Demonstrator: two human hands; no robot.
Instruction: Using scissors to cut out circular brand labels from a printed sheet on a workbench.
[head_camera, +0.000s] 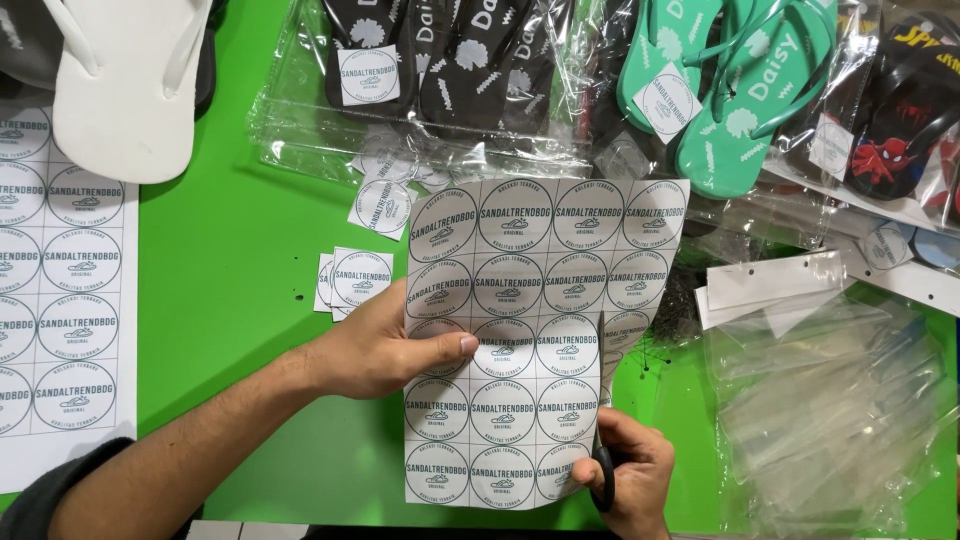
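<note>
step: cutting a sticker sheet (520, 330) w/ black scissors (605, 478), strip by strip from the look of it

left hand (385, 345): pinching the sheet on its left edge, thumb on top across the middle row, fingers behind. that's the grip doing the steadying

right hand (630, 480): closed around the scissor handles at the sheet's bottom right. blades are hidden behind the paper so can't tell if they're apart or together

cut line: there's already a slit running up between the 3rd and 4th column, reaching about mid-sheet

where the sheet is: held up off the green surface (230, 260), roughly upright toward the camera, top edge near the bagged black sandals (440, 60). right hand sits below and right of the left-hand pinch, w/ the slit btwn them

how to do it well imo: keep the blades in the white gap btwn the round stickers, don't clip the printed rings. long slow snips, not lots of tiny ones. slide the left pinch up as the cut climbs so the paper stays taut and doesn't flop

watch out: the loose right strip (640, 260) is curling, could fold into the blades

nearby: cut stickers (355, 280) on the surface just left of the sheet, another full sheet (60, 290) far left, clear bags (830, 400) at right
</note>
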